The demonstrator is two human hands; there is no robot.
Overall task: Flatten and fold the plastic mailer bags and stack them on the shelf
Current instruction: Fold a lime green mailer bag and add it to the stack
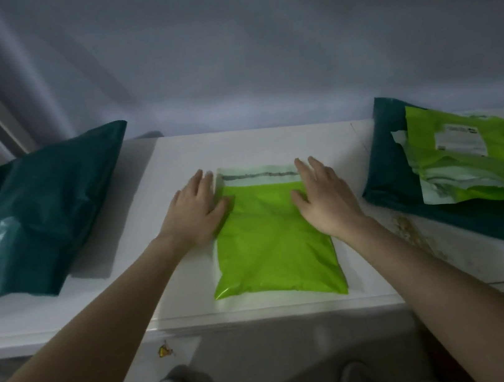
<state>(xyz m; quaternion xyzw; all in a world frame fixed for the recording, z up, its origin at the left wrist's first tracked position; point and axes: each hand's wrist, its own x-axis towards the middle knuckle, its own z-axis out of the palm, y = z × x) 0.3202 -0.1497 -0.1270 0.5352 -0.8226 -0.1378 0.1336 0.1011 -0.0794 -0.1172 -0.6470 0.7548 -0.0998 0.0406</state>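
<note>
The left hand point(196, 207) lies flat with its fingers straight and together, pressing the left edge of a lime-green mailer bag point(273, 246); its fingertips reach past the bag's upper left corner onto the white desk point(173, 156). The right hand point(321, 195) mirrors it, palm down and fingers extended, pressing the bag's right edge near the top, thumb on the green plastic. Neither hand curls around anything.

Between the two hands runs the bag's pale flap with a grey adhesive strip point(258, 175) across it. The bag lies flat, its long sides running away from the person, and its near edge stops just short of the desk's front lip. Bare white surface borders the bag on both sides and beyond the fingertips up to the wall.

Well to the left of the left hand sits a puffed dark teal mailer bag point(35, 216), apart from the green one, with open desk between them. To the right of the right hand, a loose pile of lime-green bags point(469, 165) rests on another dark teal bag point(398, 169), whose near left corner comes close to the right forearm without touching it.
</note>
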